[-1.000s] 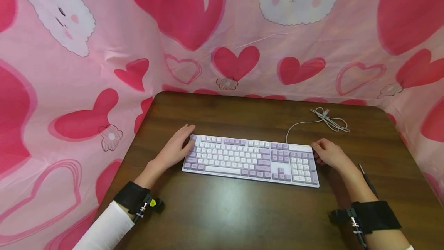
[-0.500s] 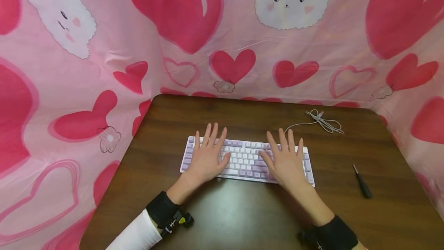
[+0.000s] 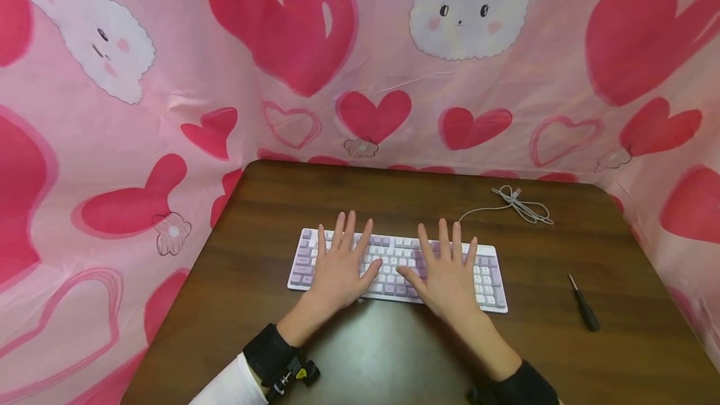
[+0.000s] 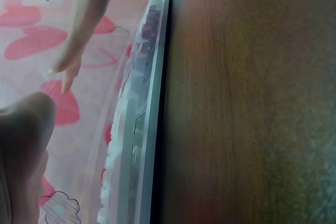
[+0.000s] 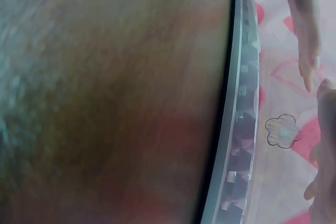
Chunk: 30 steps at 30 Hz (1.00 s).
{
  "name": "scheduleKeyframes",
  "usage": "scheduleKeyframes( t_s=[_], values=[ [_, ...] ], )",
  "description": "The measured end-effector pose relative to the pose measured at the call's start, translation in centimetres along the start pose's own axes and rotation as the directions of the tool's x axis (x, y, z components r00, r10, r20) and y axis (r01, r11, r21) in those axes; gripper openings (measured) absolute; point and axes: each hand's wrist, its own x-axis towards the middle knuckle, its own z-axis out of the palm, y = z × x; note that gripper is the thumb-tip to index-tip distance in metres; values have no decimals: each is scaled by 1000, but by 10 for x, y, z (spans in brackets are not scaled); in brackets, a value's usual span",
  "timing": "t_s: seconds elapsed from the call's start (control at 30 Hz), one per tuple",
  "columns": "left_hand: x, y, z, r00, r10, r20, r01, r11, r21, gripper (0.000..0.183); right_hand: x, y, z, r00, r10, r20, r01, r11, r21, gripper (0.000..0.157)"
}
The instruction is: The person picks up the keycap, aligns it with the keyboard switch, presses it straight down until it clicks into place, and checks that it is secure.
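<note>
A white and lilac keyboard [image 3: 388,277] lies flat on the brown wooden table. My left hand [image 3: 337,270] is spread palm down over its left half, fingers straight and apart. Over the right half my right hand [image 3: 450,277] is spread the same way, its thumb pointing toward the left thumb. Both wrist views show a gap between the hands and the keys. In the left wrist view the left hand [image 4: 23,150] is close to the camera, with the keyboard's front edge [image 4: 152,114] beside it. Neither hand holds anything. Keys beneath the palms are hidden.
A white cable [image 3: 523,206], bundled in loops, runs from the keyboard's back edge. To the right lies a screwdriver [image 3: 584,305] with a black handle. Pink fabric [image 3: 225,49] printed with hearts and rabbits hangs behind the table [image 3: 349,195] and along its sides.
From the keyboard's two ends, both hands have moved inward over the keys and spread their fingers. In the last half second the right hand has shifted slightly left, closer to the left hand.
</note>
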Motion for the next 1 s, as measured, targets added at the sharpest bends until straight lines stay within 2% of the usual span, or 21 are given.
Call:
scheduleKeyframes(
  t_s=[0.27,0.57,0.77,1.0],
  values=[
    [-7,-3,-1,999,-31,45,30,999,10,84,-2,-1,-1,1000,6,19,-6,1000,4,97],
    [-11,-8,-1,998,-24,52,23,1000,20,82,-6,-2,-1,999,12,44,-12,1000,3,100],
    [-13,-8,-2,999,-23,27,22,1000,12,78,-6,0,-4,1000,-4,19,3,1000,15,98],
    [-12,-8,-2,998,-32,59,32,999,-1,79,-7,1,-4,1000,-1,29,1,1000,8,99]
  ],
)
